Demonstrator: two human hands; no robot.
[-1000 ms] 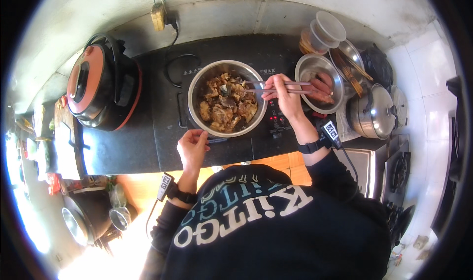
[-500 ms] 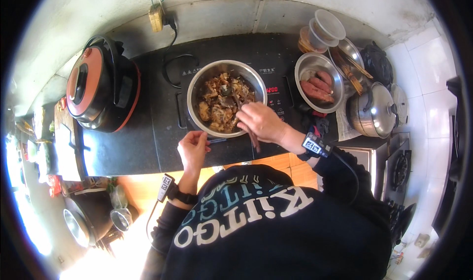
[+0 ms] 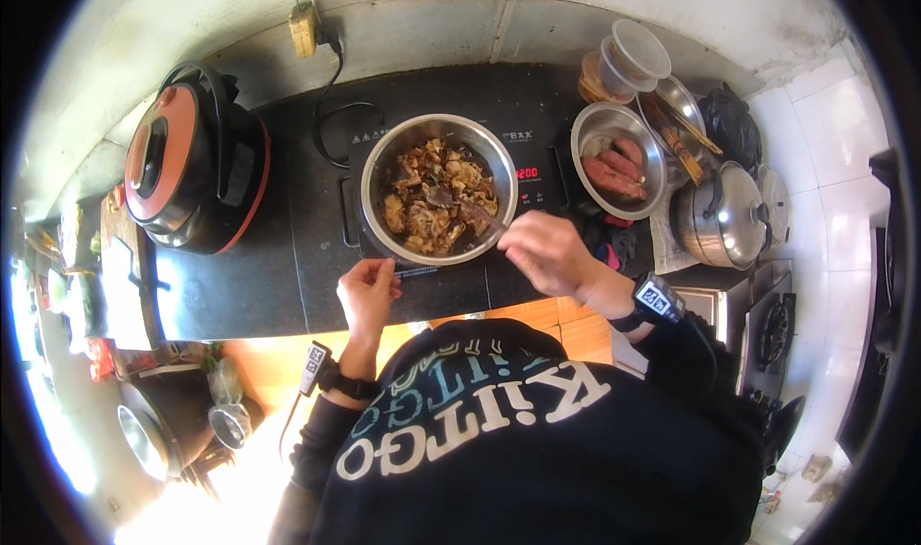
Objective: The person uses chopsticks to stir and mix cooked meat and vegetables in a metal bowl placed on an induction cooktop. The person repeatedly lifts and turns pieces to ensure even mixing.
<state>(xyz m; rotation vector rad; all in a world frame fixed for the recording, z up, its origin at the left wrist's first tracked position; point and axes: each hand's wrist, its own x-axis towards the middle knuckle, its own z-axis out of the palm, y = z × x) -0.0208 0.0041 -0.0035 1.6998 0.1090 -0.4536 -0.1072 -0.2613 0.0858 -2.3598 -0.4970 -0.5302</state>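
1. On the black induction cooker (image 3: 537, 152), the steel bowl (image 3: 436, 129) is sitting upright, and the chunky brown food (image 3: 434, 196) is lying inside it, covering most of the base.
2. Right hand (image 3: 547, 253): it is hovering at the lower right rim, thumb and fingers closing together on the chopsticks (image 3: 494, 224). Only a short dark length is showing between fingertips and food; I am unable to tell whether both sticks are in the grip or how deep the tips are reaching.
3. Left hand (image 3: 366, 296): it is hanging just beside the lower left rim, thumb and fingers loosely curled, nothing visible between them. I am not able to tell whether the fingertips are touching the metal.
4. Step, judged: I am taking this as turning the food over. The display (image 3: 527, 174) is glowing red, so the cooker is probably heating.
5. Next move, judged: it is calling for working the tips under the pieces at the right side and folding them inward, without shoving the bowl, while the left hand is steadying the rim.
6. Right of the cooker, a second metal bowl (image 3: 586, 182) is holding reddish pieces (image 3: 617, 173), well apart from the left hand.
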